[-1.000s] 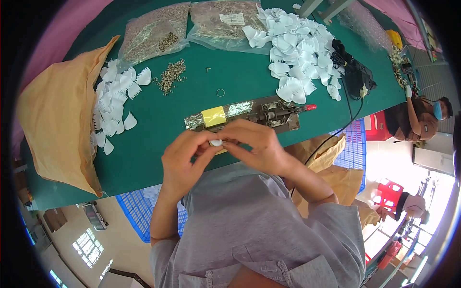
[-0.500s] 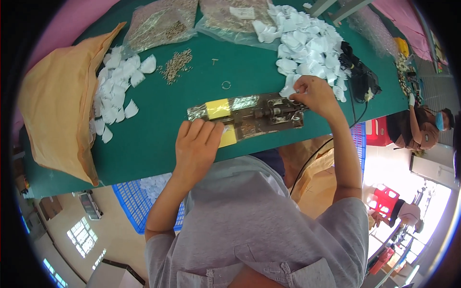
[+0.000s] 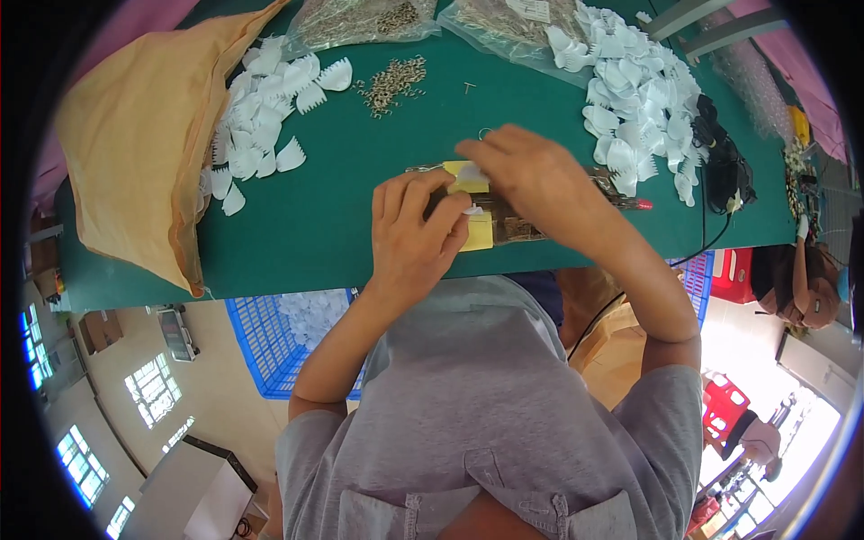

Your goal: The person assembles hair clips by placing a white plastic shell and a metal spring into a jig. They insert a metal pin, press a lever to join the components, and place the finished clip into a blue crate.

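A flat brown jig [image 3: 517,228] with yellow tape patches lies near the table's front edge, its metal clamp mostly hidden under my right arm. My left hand [image 3: 409,236] rests at its left end, fingers curled. A small white plastic piece [image 3: 472,211] shows at the thumb tip, pinched there. My right hand [image 3: 537,184] hovers over the jig beside the left, fingers bent downward and smeared by motion. Something whitish sits on the upper yellow patch below its fingertips; whether the hand grips it is unclear.
White toothed plastic pieces form a heap at the right [image 3: 634,99] and another at the left [image 3: 256,126], beside a tan sack [image 3: 144,135]. Small metal clips [image 3: 393,84] lie farther back, near clear bags. A black cable bundle [image 3: 723,166] lies far right. Below stands a blue basket [image 3: 261,346].
My right hand has left the clamp end by the right heap and come left, beside my left hand. The view has shifted, so the table things appear moved right.
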{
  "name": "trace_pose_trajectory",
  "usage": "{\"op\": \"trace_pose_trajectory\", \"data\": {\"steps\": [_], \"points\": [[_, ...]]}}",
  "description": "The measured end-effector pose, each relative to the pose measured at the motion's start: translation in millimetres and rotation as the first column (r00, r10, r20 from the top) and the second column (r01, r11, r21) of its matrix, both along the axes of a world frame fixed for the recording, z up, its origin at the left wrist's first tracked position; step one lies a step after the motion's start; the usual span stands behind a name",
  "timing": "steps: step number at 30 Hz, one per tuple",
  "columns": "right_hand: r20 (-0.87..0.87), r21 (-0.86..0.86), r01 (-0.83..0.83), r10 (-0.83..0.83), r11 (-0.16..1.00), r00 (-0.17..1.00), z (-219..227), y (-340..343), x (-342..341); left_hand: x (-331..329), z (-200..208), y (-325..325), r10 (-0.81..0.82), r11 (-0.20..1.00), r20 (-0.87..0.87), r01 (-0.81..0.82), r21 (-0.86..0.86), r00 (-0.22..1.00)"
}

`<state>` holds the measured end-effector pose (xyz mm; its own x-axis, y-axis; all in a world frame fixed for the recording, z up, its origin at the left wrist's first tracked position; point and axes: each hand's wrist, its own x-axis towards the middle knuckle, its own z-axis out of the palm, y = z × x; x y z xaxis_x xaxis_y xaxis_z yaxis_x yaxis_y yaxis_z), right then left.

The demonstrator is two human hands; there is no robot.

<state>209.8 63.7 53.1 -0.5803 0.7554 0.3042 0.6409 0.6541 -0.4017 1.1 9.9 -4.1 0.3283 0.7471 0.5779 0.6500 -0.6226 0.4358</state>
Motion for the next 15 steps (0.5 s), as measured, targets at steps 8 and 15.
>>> {"op": "trace_pose_trajectory", "data": {"steps": [8,15], "points": [[-0.189,-0.687,-0.009,-0.166,0.727,0.968,-3.9,-2.5,0.2,-4.2,-26.1,-4.0,0.043,0.959,0.282,0.04,-0.281,0.958],[-0.183,-0.311,0.035,-0.097,0.95,0.978,-17.1,-27.6,-8.2,-9.5,-29.6,1.2,-0.004,0.919,0.326,0.132,-0.371,0.945]]}}
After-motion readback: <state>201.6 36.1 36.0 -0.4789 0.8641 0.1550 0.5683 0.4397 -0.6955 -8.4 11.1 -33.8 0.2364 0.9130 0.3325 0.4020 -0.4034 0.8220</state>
